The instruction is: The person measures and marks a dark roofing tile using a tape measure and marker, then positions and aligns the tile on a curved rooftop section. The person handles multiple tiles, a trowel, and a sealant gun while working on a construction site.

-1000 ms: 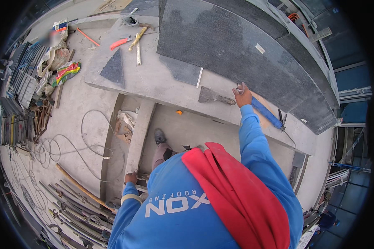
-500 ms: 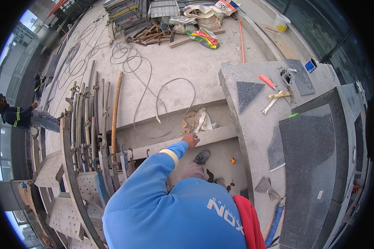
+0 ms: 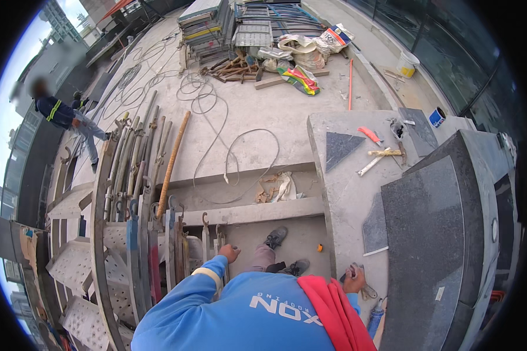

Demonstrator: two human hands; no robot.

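Observation:
My left hand (image 3: 230,253) hangs in front of my body with its fingers curled in and nothing seen in them. It is near the hooked ends of metal scaffold parts (image 3: 205,225). On the concrete ledge at the right, my right hand (image 3: 353,281) is closed over the blade end of a putty knife, whose handle (image 3: 369,292) sticks out beside it. My fingers cover most of the blade. A blue tube (image 3: 376,319) lies just nearer to me. Beyond the hand is a large dark stone slab (image 3: 421,234) with a smaller grey offcut (image 3: 376,227) against it.
On the ledge lie a hammer (image 3: 386,152), a red-handled tool (image 3: 369,134) and a triangular stone piece (image 3: 341,147). Scaffold poles (image 3: 136,158) stand at the left. A low concrete beam (image 3: 257,212) crosses ahead of my feet; a cable (image 3: 208,117) loops beyond. Another person (image 3: 58,111) stands far left.
My left hand has drawn back from over the concrete beam toward my body. My right hand has come into view at the putty knife. The view has tilted up and the other person has turned.

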